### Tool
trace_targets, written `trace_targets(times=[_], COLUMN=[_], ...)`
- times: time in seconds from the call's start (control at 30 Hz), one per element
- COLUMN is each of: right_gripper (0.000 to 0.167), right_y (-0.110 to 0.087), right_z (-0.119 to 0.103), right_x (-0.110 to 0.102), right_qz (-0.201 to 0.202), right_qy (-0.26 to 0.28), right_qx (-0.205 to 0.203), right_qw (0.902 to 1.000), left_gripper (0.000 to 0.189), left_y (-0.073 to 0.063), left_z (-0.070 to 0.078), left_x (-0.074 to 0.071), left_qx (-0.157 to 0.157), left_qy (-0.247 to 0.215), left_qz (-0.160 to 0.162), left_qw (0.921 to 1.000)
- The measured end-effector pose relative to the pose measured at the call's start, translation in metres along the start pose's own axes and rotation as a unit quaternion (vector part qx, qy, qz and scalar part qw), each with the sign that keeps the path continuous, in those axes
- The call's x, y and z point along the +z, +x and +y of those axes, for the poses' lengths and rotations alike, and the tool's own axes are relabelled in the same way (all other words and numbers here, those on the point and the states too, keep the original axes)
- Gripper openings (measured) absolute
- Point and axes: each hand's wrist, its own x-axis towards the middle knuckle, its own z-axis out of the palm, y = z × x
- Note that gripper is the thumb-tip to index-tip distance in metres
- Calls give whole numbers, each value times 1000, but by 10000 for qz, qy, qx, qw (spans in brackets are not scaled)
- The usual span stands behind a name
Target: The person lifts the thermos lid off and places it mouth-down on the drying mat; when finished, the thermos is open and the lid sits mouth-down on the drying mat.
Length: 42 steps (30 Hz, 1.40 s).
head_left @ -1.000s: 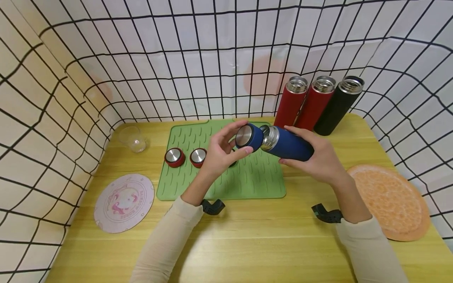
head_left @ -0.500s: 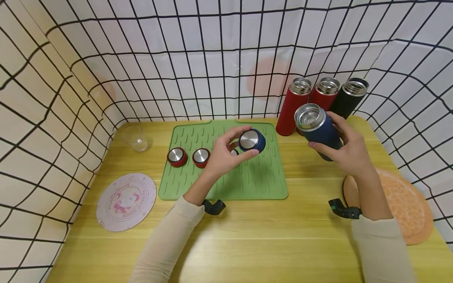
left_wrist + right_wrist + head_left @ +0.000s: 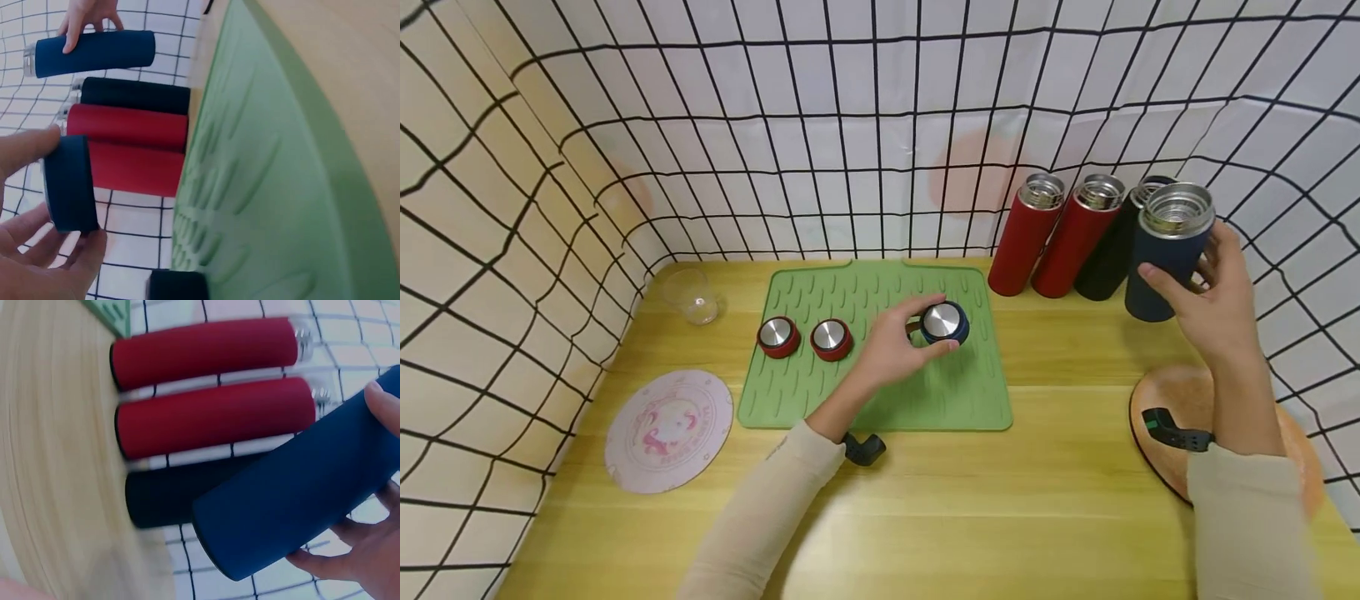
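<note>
My left hand [image 3: 897,343] pinches a blue bottle lid [image 3: 944,322] between thumb and fingers. The lid hovers over the green mat [image 3: 880,400], its steel top facing up; the left wrist view shows it [image 3: 70,183] apart from the mat. My right hand [image 3: 1217,300] grips an uncapped blue thermos bottle [image 3: 1156,271], mouth up, in the air at the right of the black bottle [image 3: 1105,262]. Its base is tilted over the table in the right wrist view. Two red lids [image 3: 778,337] sit on the mat. A dark lid [image 3: 178,285] shows at the left wrist view's bottom edge.
Two uncapped red bottles [image 3: 1021,242] stand beside the black one, close to the grid-covered back wall [image 3: 850,125]. A clear glass [image 3: 696,302] is at the back left. A pink round mat [image 3: 668,431] lies left, an orange round mat [image 3: 1168,408] right.
My right hand has drawn the blue bottle away from the lid, rightward, and turned it from tilted to nearly upright. My left hand has lowered the blue lid slightly towards the mat.
</note>
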Motion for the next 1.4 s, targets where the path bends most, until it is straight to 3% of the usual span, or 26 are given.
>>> trace_targets(times=[0.1,0.17,0.4,0.77,1.17,1.4], right_gripper=[80,79,78,84,87,99], right_y=[9,16,37,68,80,73], right_z=[7,12,33,58,74,77], right_x=[-10,-15,-17,-7,-8,-15], right_qz=[356,544,987,944,872,804], right_qy=[135,499,1477,2565,2695,2077], right_qx=[373,627,1078,1597,2021,2310], right_qw=[9986,9953,9782,9486,9375,9471], left_gripper=[69,70,71,72,71,72], left_y=[2,3,3,7,7,8], left_z=[-3,-5,-11,-15,-20,-21], left_x=[6,9,18,29,39,41], left_qx=[-47,-39,5,-160,-372,-448], left_qy=[191,495,1570,1813,1774,1832], left_qz=[-124,-217,-567,-779,-910,-849], left_qw=[9997,9985,9860,9802,9792,9784])
